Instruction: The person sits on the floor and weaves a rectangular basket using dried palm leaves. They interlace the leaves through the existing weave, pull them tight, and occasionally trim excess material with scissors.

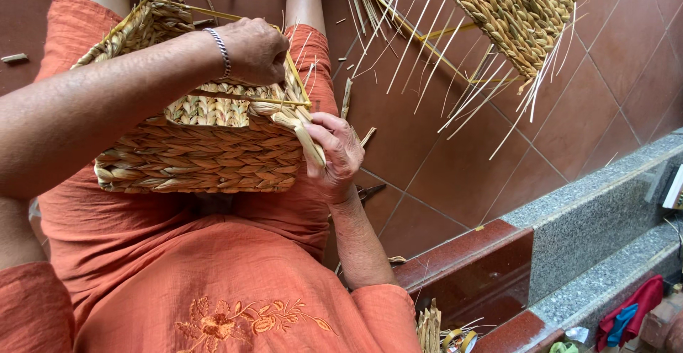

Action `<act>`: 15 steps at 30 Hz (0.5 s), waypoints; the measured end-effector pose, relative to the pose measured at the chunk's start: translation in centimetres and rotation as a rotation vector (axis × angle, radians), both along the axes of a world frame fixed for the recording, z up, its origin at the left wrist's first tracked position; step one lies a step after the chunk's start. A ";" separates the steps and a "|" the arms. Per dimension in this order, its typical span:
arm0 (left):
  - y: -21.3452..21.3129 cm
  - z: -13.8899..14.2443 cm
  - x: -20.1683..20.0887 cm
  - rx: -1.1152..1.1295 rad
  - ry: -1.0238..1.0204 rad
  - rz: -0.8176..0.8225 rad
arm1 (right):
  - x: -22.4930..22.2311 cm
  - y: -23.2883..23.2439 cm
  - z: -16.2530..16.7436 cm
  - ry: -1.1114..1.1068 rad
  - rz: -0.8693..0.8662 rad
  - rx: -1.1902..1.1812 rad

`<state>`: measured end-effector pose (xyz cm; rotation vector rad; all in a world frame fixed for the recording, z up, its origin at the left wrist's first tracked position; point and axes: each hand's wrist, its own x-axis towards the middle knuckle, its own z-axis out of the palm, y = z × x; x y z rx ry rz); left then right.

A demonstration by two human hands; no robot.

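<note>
Left hand (252,51) closed over the rim of a woven basket (199,155) on the lap. Right hand (336,152) pinching a flat straw strip (307,140) at its corner.

I see a second half-woven basket (516,12) on terracotta floor tiles (455,161), and red cloth (644,300), perhaps a rag.

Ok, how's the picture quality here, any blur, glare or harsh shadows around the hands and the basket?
Head view: soft, even daylight, no harsh shadows; the woven basket, left hand and right hand are sharp. Faint sheen on the red step edge. The wide lens bends the near forearm and the floor tiles at the edges.
</note>
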<state>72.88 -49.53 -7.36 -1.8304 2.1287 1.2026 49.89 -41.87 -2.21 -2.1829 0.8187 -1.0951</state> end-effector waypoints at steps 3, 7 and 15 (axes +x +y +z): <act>-0.7 -0.8 0.0 0.167 -0.203 0.008 | 0.0 0.0 -0.1 -0.025 -0.004 -0.009; -1.9 -2.3 1.1 0.063 -0.379 -0.001 | -0.2 0.2 0.2 -0.008 0.000 0.009; -3.0 -3.5 3.7 0.074 -0.562 0.003 | -0.1 0.0 -0.5 0.010 -0.084 0.051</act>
